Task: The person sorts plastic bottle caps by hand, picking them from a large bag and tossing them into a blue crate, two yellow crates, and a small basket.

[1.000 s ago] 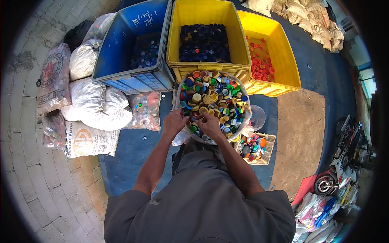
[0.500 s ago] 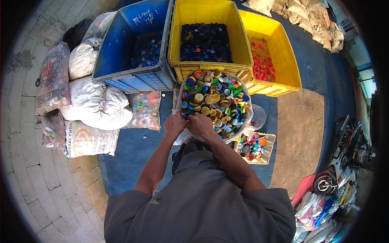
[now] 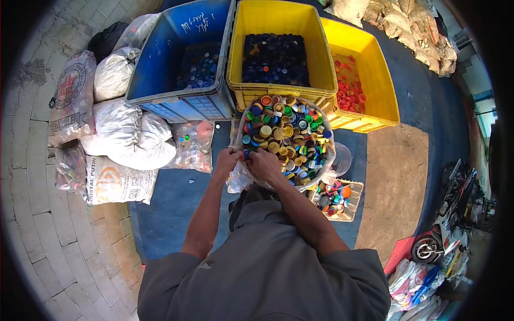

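A round, light-coloured sack [image 3: 333,155] with its mouth open holds a heap of mixed bottle caps [image 3: 289,131], many of them gold, green, blue and white. At its near left rim my left hand [image 3: 228,160] is closed, fingers bent together; what it grips is hidden. Just right of it, over the edge of the heap, my right hand [image 3: 263,163] is curled with its fingers toward the left hand. A small blue bottle cap [image 3: 246,154] shows at the right fingertips, between the two hands. A clear plastic bag [image 3: 238,179] lies below the left hand.
Beyond the sack stand a blue crate [image 3: 184,107] with blue caps, a yellow crate [image 3: 284,92] with dark blue caps, and another yellow crate [image 3: 375,64] with red caps. A small basket [image 3: 350,208] of caps sits right. Filled sacks [image 3: 115,128] line the left.
My hands stay close together at the sack's left rim, now slightly farther apart, with more of the blue cap showing between them. The whole view has shifted slightly.
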{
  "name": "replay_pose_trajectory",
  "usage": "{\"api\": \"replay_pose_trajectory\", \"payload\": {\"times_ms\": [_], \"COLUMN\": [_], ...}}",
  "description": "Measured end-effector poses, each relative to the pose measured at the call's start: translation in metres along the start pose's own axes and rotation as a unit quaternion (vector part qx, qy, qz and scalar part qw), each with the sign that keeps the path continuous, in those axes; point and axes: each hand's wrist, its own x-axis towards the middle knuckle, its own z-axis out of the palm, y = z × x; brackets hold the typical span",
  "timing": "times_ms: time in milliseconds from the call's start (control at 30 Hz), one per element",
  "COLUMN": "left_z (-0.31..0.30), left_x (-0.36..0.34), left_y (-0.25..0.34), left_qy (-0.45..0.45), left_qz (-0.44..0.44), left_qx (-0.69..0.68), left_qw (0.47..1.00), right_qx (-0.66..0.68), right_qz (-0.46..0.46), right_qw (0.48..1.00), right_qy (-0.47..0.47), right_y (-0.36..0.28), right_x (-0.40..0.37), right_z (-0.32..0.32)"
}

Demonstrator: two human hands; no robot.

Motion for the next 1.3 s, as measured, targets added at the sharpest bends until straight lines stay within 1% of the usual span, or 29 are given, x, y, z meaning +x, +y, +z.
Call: {"api": "replay_pose_trajectory", "payload": {"times_ms": [100,200,233,267,300,333,400,433,567,600,700,733,800,833,867,900,967,1000,1033,1067,1133,1200,1233,1300], "left_z": [-0.006,-0.010,-0.009,-0.007,-0.003,0.002,0.014,0.019,0.035,0.038,0.049,0.053,0.060,0.064,0.068,0.072,0.081,0.087,0.092,0.096,0.115,0.131,0.140,0.164], "left_x": [-0.018,-0.028,-0.032,-0.036,-0.039,-0.040,-0.040,-0.039,-0.026,-0.027,-0.034,-0.034,-0.034,-0.033,-0.030,-0.026,-0.012,-0.012,-0.013,-0.015,-0.016,-0.013,-0.007,0.007], "left_y": [0.017,0.023,0.028,0.033,0.038,0.041,0.048,0.050,0.044,0.050,0.069,0.071,0.075,0.076,0.077,0.075,0.066,0.071,0.076,0.080,0.088,0.097,0.098,0.101], "left_qy": [-0.029,-0.074,-0.084,-0.094,-0.104,-0.092,-0.068,-0.083,-0.155,-0.176,-0.186,-0.197,-0.219,-0.209,-0.198,-0.188,-0.196,-0.192,-0.188,-0.209,-0.208,-0.219,-0.252,-0.315], "left_qz": [-0.035,-0.042,-0.044,-0.046,-0.048,-0.055,-0.067,-0.067,-0.059,-0.055,-0.064,-0.064,-0.065,-0.072,-0.079,-0.085,-0.101,-0.112,-0.122,-0.121,-0.115,-0.115,-0.115,-0.113], "left_qx": [-0.153,-0.345,-0.373,-0.400,-0.426,-0.425,-0.421,-0.431,-0.465,-0.472,-0.461,-0.467,-0.479,-0.471,-0.464,-0.456,-0.441,-0.431,-0.421,-0.441,-0.488,-0.525,-0.544,-0.578], "left_qw": [0.987,0.935,0.923,0.910,0.897,0.899,0.902,0.896,0.869,0.862,0.865,0.860,0.848,0.854,0.860,0.866,0.870,0.875,0.879,0.865,0.840,0.814,0.792,0.744], "right_qx": [0.110,0.267,0.410,0.543,0.663,0.765,0.840,0.873,0.887,0.895,0.909,0.927,0.923,0.919,0.927,0.923,0.915,0.930,0.925,0.919,0.909,0.888,0.877,0.863], "right_qz": [0.004,0.022,0.068,0.113,0.154,0.191,0.192,0.190,0.148,0.139,0.085,0.069,0.112,0.133,0.103,0.110,0.124,0.083,0.098,0.113,0.143,0.153,0.159,0.176], "right_qw": [0.993,0.961,0.909,0.832,0.733,0.615,0.507,0.450,0.436,0.422,0.405,0.368,0.362,0.358,0.350,0.352,0.356,0.331,0.332,0.333,0.334,0.374,0.393,0.413], "right_qy": [0.030,0.063,0.042,0.021,-0.001,-0.021,0.004,0.017,0.038,0.042,0.036,0.018,0.071,0.097,0.091,0.110,0.146,0.137,0.157,0.178,0.206,0.220,0.227,0.231], "right_y": [0.008,0.027,0.034,0.042,0.048,0.052,0.058,0.061,0.068,0.072,0.083,0.088,0.083,0.081,0.089,0.089,0.089,0.095,0.102,0.107,0.109,0.117,0.121,0.129], "right_x": [-0.006,-0.011,-0.014,-0.016,-0.019,-0.021,-0.026,-0.027,-0.034,-0.036,-0.044,-0.045,-0.050,-0.052,-0.054,-0.057,-0.062,-0.063,-0.065,-0.066,-0.071,-0.074,-0.077,-0.079], "right_z": [-0.013,-0.020,-0.024,-0.028,-0.031,-0.034,-0.035,-0.036,-0.047,-0.047,-0.051,-0.054,-0.066,-0.072,-0.067,-0.071,-0.080,-0.078,-0.075,-0.073,-0.083,-0.084,-0.085,-0.091]}}
